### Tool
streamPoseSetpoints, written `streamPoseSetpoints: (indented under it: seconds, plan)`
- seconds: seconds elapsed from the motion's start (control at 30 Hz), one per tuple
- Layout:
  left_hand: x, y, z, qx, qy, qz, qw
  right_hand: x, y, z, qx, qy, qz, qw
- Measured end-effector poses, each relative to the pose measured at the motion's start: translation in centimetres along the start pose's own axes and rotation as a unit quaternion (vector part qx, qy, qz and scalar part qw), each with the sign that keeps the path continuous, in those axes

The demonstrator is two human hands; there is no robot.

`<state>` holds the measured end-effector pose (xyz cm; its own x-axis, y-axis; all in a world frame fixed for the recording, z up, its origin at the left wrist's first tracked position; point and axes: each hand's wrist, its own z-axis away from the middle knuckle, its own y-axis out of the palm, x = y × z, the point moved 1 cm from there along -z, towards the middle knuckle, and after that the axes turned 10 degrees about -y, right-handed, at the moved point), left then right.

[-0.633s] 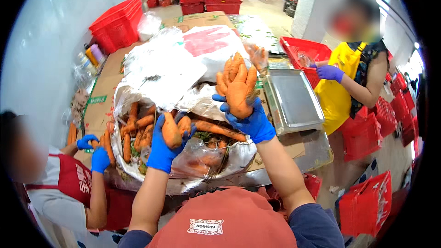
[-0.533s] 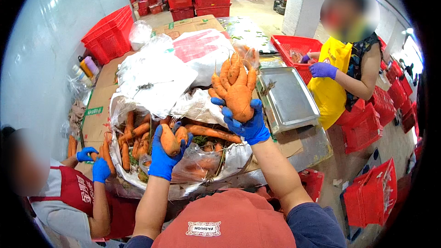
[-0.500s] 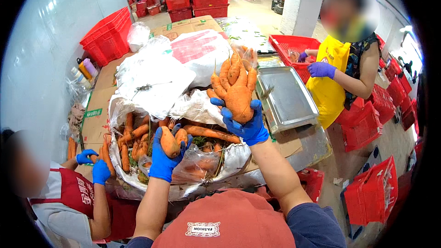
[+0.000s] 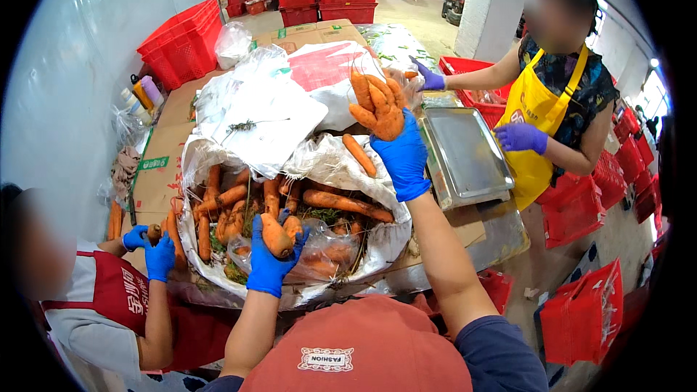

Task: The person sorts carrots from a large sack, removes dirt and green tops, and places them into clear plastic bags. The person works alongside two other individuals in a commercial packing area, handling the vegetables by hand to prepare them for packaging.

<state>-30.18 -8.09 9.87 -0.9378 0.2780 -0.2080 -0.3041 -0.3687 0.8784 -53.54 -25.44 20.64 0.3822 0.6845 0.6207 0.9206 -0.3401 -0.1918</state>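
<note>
My right hand (image 4: 401,155), in a blue glove, grips a forked carrot (image 4: 382,110) whose several roots spread upward like fingers. It is held above the right side of the open white sack (image 4: 385,250). My left hand (image 4: 272,256), also blue-gloved, closes around a short thick carrot (image 4: 276,235) over the sack's near part. Many long carrots (image 4: 341,205) lie inside the sack among green leafy bits and clear plastic. One loose carrot (image 4: 359,155) rests on the sack's white flap beside my right wrist.
A metal tray (image 4: 468,154) stands at the right, near a person in a yellow apron (image 4: 541,112). At the left, a person in a dark red apron (image 4: 120,287) handles carrots with blue gloves. Red crates (image 4: 181,43) stand at the far left; others are stacked behind.
My right hand has turned and the forked carrot now tilts away. A single carrot now shows on the sack flap. The yellow-aproned person has stretched one hand toward the carrot bags.
</note>
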Motion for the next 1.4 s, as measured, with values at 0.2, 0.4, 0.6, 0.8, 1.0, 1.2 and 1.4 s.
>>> streamPoseSetpoints:
  seconds: [0.2, 0.4, 0.6, 0.8, 1.0, 1.2, 1.4]
  plan:
    - [-0.2, -1.3, 2.6, 0.032, -0.014, 0.093, 0.995, -0.3, 0.7, 0.9, 0.149, 0.173, -0.330, 0.916]
    - [0.0, 0.9, 1.8, 0.100, 0.014, 0.019, 0.995, 0.6, -0.8, 3.8, 0.221, 0.285, -0.772, 0.524]
    - [1.8, 6.3, 0.0, 0.112, -0.096, -0.081, 0.986, 1.2, -4.1, 6.4, 0.159, 0.228, -0.761, 0.586]
    - [12.8, 11.3, -3.0, 0.029, -0.183, -0.348, 0.919, 1.3, -11.3, 15.4, -0.007, 0.312, -0.665, 0.679]
    - [26.1, 10.4, -0.2, 0.102, -0.462, -0.424, 0.772, 5.0, -22.7, 28.8, -0.415, 0.319, -0.515, 0.679]
    - [29.1, 11.0, 4.4, 0.150, -0.540, -0.430, 0.707, 6.2, -31.2, 37.4, -0.486, 0.045, -0.490, 0.723]
    - [20.8, 11.3, 0.7, 0.191, -0.408, -0.421, 0.787, 0.3, -42.0, 48.8, -0.602, 0.451, -0.167, 0.638]
